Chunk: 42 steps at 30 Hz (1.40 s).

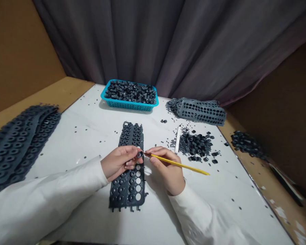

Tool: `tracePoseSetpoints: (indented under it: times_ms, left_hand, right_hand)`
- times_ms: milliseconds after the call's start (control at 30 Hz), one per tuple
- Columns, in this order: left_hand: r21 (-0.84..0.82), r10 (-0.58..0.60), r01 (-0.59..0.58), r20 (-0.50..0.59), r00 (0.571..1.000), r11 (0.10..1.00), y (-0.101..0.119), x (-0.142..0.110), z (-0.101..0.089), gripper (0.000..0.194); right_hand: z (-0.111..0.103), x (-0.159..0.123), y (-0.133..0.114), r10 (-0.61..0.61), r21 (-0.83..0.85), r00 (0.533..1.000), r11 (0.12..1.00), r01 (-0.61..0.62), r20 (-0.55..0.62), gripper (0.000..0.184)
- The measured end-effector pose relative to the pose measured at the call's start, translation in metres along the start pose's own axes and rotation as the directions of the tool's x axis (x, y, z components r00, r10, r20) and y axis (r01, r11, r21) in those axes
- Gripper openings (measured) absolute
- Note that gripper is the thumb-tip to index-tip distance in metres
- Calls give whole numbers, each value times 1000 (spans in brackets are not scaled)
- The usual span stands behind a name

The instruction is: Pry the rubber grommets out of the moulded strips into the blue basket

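The left grip (122,158) was closed on a small dark ring (139,154), pinched between thumb and fingers. The right grip (168,166) grasped a thin yellow stick (183,165), its back end sticking out to the right past the knuckles. The stick's brownish tip pointed leftward at the ring, right by it; whether it went into the hole could not be told.

Directly beneath the left grip lay a dark sheet (127,182) on the white worktop (91,136), reaching both beyond that grip and back toward the person. Rows of rings stood up from it, and nearer the person than the grip, its right-hand column showed round holes with white showing through.

Beyond both grips stood a blue basket (130,106), heaped with small dark pieces (130,91). Past the right grip, farther off and to the right, lay a stack of holed sheets (201,110). Between that stack and the right grip were a loose pile of dark bits (196,144) and a white stick (177,139) with a dark tip, just left of the pile. Well to the right of the right grip sat another dark heap (247,144). Well to the left of the left grip lay more ringed sheets (17,143), overlapping.
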State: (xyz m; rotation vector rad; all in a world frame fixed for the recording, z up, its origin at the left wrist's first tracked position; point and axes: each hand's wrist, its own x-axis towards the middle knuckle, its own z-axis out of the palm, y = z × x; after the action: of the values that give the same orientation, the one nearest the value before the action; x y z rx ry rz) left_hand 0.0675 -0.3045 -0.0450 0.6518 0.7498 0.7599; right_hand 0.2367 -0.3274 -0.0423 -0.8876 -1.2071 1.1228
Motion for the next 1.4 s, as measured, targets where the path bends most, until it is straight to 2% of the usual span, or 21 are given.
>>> tracePoseSetpoints:
  times_ms: [167,300,500,667,1033,1200,1400]
  left_hand:
    - [-8,18,-19,-42,999,1000,-3,0,1,42]
    - [7,7,-7,-71,997,1000,-5,3,-1,43]
    - [30,-18,22,-115,993,999,-9,5,-3,47]
    - [52,-6,11,-102,995,999,-10,6,-2,46]
    - [79,1,6,-96,995,997,-10,5,-3,46]
    - [89,-8,17,-104,995,996,-10,5,-2,45]
    - [97,-21,31,-104,994,995,-11,5,-2,44]
  right_hand:
    - [5,-6,0,95,61,995,994,-96,14,5]
    - [5,-9,2,129,47,992,990,-129,8,9]
    - [6,-10,3,96,-20,995,995,-96,8,5]
    - [5,-11,4,75,-101,997,992,-74,8,4]
    - [6,-15,5,51,-132,999,990,-50,9,3]
    - [5,-15,6,-20,-213,1000,977,23,18,4]
    - [5,-17,6,-155,-392,983,902,182,100,14]
